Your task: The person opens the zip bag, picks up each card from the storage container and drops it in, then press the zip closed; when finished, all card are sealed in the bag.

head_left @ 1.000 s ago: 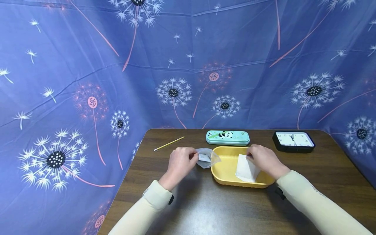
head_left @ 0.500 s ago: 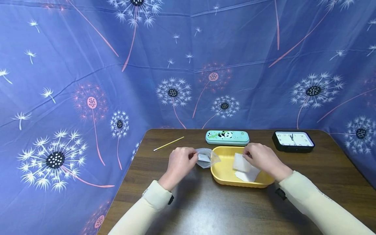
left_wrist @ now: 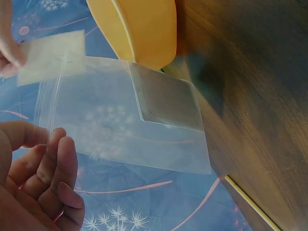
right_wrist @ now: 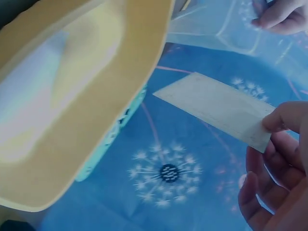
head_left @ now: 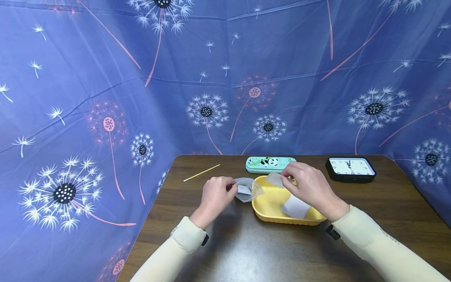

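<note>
In the head view, the left hand is pinching a clear zip bag near the yellow plastic tray, while the right hand is gripping a thin whitish card over the tray's far side; 1 white sheet is lying inside the tray. In the left wrist view, a greyish square packet is showing inside the bag, and the card is overlapping its zip strip; I cannot tell whether they are touching. In the right wrist view, the right hand is pinching only 1 end, probably calling for a flat, unbent card and a well-spread bag mouth.
</note>
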The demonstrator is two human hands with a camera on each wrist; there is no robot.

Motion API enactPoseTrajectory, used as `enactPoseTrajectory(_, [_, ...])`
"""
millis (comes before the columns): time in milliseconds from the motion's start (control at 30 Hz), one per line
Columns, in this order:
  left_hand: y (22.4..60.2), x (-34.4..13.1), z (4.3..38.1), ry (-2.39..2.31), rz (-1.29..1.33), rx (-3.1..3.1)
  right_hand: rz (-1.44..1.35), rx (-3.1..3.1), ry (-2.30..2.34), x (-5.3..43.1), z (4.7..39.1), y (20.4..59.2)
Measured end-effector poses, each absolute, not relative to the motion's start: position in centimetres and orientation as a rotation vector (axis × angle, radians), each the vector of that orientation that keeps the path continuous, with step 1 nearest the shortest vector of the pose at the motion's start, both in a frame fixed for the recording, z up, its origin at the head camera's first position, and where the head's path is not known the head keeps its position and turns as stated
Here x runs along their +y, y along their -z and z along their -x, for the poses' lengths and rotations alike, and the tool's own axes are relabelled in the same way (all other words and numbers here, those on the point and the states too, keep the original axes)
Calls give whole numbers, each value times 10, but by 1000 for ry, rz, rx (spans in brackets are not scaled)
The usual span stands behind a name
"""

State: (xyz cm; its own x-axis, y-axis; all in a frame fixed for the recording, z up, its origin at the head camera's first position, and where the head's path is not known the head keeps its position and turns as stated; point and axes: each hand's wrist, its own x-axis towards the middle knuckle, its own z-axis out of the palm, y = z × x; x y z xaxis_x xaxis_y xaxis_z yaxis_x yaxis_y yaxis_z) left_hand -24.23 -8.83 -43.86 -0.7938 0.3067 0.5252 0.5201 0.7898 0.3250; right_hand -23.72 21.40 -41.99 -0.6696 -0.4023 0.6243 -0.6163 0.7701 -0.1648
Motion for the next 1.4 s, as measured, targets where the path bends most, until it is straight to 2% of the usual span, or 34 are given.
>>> enactPoseTrajectory(367, [437, -88, 242, 647, 626, -2532, -904, -2112, -551, 188, 223, 392])
enactPoseTrajectory(600, [436, -88, 241, 646, 625, -2533, -986, -1972, -583, 173, 216, 387])
enactPoseTrajectory(1400, [435, -89, 239, 648, 622, -2531, -975, -2245, -542, 154, 226, 438])
